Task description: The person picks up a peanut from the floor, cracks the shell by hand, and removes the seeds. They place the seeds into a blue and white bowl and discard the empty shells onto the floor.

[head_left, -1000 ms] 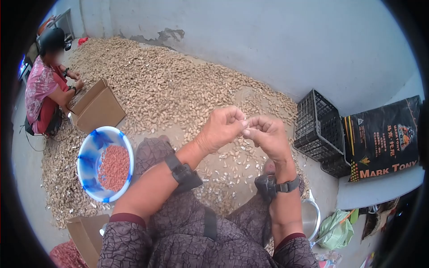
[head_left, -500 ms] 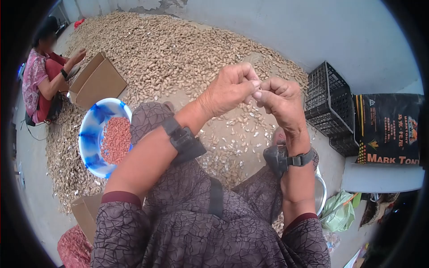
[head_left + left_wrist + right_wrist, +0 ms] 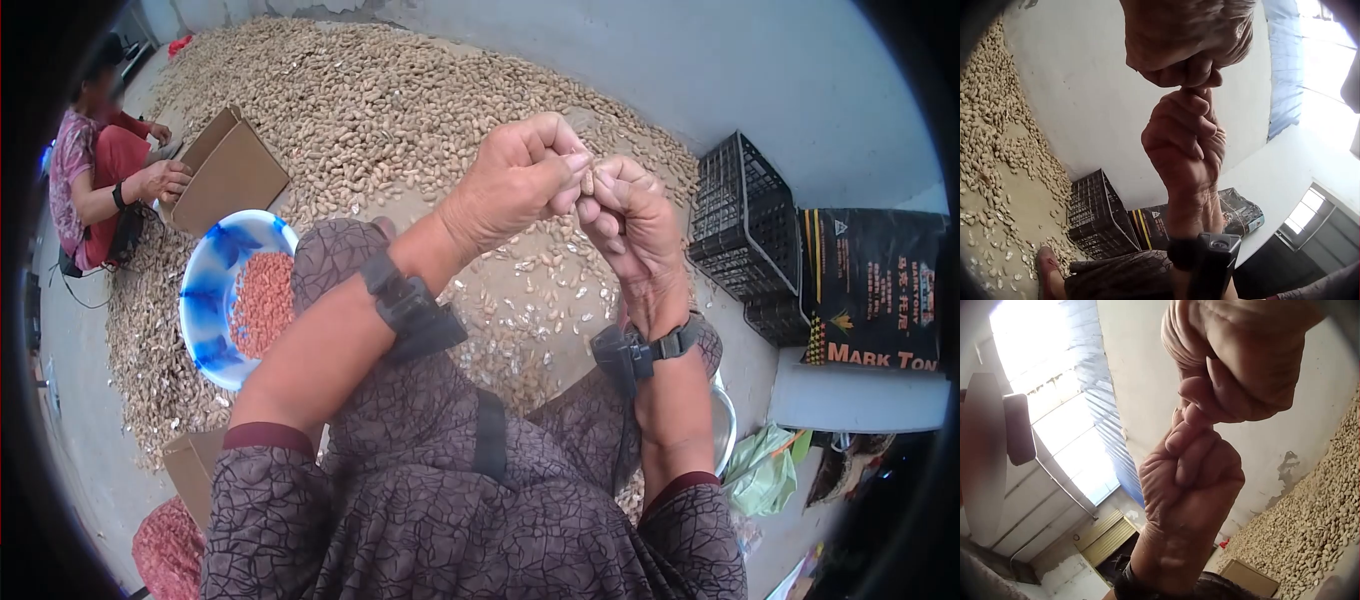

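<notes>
On the black sack (image 3: 875,285) at your right, the large orange lettering reads "MARK TON" before the dark rim of the view cuts it off; orange Chinese characters run down the panel above, beside yellow stripes and a printed corn cob. A rigid black lattice crate (image 3: 745,215) stands next to it, against the smooth, pale wall (image 3: 650,50).

You hold one tan, rough-shelled peanut (image 3: 588,183) up in front of you, between your two hands, above the floor. Your right hand (image 3: 635,215) pinches it with curled thumb and fingers; your left hand (image 3: 520,180) pinches at its upper end, fingertips meeting the right ones. Both wrist views show the fingers curled together, hiding most of it.

Beyond lies a broad heap of knobbly peanuts (image 3: 400,110). At your left, a glossy blue-and-white basin (image 3: 205,325) holds reddish-pink kernels (image 3: 263,300), near a plain brown cardboard box (image 3: 240,175) with another person (image 3: 90,175) in a patterned pink top beside it. A crinkled, pale green plastic bag (image 3: 765,475) lies low at your right.
</notes>
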`<state>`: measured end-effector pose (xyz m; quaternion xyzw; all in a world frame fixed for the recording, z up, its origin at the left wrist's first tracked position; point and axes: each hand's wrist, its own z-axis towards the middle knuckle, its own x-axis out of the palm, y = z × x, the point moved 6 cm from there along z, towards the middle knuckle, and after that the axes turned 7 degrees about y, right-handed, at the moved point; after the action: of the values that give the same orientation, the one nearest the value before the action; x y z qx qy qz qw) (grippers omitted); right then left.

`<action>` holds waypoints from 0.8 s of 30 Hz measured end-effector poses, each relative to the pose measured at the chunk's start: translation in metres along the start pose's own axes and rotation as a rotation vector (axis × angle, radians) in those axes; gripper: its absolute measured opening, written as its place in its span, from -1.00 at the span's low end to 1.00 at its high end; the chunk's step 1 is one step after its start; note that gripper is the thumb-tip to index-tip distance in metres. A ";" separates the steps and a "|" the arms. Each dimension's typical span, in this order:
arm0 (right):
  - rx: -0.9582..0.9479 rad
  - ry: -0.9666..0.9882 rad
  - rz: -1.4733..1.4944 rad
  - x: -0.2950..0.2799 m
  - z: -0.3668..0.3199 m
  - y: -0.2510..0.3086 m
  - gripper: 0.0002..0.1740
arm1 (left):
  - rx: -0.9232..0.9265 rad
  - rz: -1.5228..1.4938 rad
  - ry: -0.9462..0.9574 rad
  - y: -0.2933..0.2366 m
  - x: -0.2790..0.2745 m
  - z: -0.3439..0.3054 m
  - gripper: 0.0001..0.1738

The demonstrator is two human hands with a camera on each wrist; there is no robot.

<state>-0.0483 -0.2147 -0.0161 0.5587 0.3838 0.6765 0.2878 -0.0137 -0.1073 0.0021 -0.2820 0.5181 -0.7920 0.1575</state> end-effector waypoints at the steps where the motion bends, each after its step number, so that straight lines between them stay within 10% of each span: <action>1: 0.007 0.005 0.093 -0.001 0.001 -0.004 -0.96 | -0.004 -0.091 -0.023 0.000 0.000 -0.001 -0.91; 24: -0.121 -0.191 -0.221 0.003 -0.004 0.006 -0.94 | -0.188 0.084 -0.085 0.020 -0.009 0.001 -0.79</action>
<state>-0.0522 -0.2163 -0.0100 0.5565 0.3723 0.6065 0.4288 -0.0072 -0.1111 -0.0181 -0.3069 0.5944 -0.7199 0.1853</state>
